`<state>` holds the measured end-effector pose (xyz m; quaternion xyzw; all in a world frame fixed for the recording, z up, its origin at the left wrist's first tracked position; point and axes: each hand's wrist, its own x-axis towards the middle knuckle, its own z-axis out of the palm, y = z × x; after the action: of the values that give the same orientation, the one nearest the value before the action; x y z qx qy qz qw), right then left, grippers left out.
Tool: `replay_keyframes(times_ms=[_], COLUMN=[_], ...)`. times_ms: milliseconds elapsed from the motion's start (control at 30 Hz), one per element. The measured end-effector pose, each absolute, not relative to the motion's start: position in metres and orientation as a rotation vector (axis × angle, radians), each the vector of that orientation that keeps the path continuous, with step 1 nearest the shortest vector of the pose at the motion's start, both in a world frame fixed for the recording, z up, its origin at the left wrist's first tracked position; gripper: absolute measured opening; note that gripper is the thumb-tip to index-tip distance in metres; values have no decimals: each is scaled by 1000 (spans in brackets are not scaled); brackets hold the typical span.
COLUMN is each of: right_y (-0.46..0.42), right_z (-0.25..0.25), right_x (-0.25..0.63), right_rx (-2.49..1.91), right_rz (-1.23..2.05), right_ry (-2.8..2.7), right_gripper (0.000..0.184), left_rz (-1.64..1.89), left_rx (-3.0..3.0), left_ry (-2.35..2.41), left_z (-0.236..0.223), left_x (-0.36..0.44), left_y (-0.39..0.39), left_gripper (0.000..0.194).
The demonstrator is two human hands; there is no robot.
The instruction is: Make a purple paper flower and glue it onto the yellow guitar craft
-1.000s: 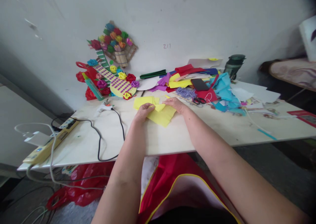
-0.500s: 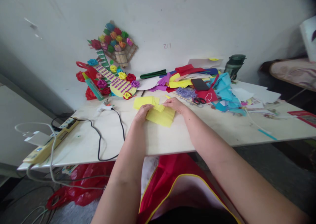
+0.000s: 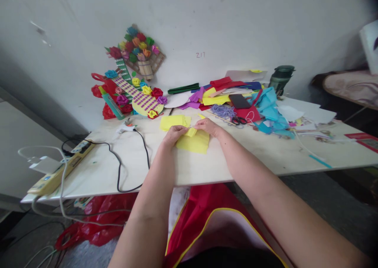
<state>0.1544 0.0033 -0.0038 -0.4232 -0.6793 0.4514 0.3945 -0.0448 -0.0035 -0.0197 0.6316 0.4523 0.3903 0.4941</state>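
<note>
Between my hands is a yellow crepe paper sheet (image 3: 193,143), its far edge gathered or folded over and its near part hanging down toward me. My left hand (image 3: 175,134) pinches the left end of that edge. The right end is pinched by the fingers of my right hand (image 3: 208,126). Just behind my left hand, a small stack of yellow paper pieces (image 3: 173,122) lies on the white table (image 3: 203,173). Behind my right hand are a thin wooden stick (image 3: 220,117) and black-handled scissors (image 3: 238,120). My fingers partly hide the folded edge.
Coloured paper strips (image 3: 218,98), a phone (image 3: 239,101) and a green bottle (image 3: 280,80) are at the back. Paper-flower crafts (image 3: 146,98) and a glue bottle (image 3: 110,102) stand back left. A glue gun (image 3: 126,129) and power strip (image 3: 63,169) with cables lie left.
My left hand has shifted slightly right, its fingertips now closer to my right hand along the paper's folded edge. The hanging part of the sheet has turned a little.
</note>
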Motion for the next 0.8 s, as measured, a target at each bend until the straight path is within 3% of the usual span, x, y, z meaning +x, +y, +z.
replay_keyframes(times_ms=[333,567,800], right_y=[7,10,11], right_z=[-13,-10,-12], right_x=[151,154,155], right_rx=[-1019,-901,-962], right_rz=[1183,1279,1368], right_ry=[-1746,-1624,-1641], right_gripper=[28,15,35], left_rz=[935,921,948], left_rx=[1599,1645,1717], left_ry=[1137,1184,1203], left_z=[-17,-15,-20], left_x=[-40,-40,-42], left_y=[-5,-7,-2], left_gripper=[35,36,37])
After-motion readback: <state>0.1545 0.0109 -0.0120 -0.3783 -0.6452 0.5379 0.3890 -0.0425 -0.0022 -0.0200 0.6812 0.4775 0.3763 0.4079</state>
